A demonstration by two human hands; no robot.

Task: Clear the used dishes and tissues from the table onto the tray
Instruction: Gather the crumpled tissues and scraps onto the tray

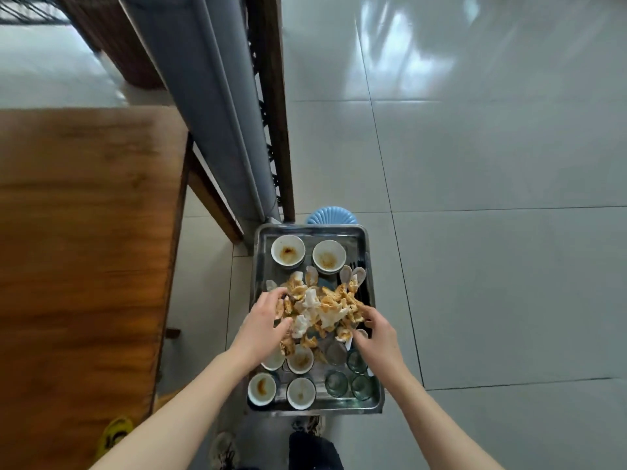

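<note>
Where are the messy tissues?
In the head view, the tissues are heaped in the middle of the tray, between the left hand and the right hand.

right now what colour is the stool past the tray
Light blue and ribbed. The stool shows in the head view, just beyond the tray's far rim.

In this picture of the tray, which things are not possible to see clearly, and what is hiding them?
Head view:
- What lies under the tissues: covered by the pile, the left hand and the right hand.
- One bowl: partly hidden by the left wrist.
- The blue stool: mostly behind the tray.
- Left part of the table: cut off by the frame edge.
</note>
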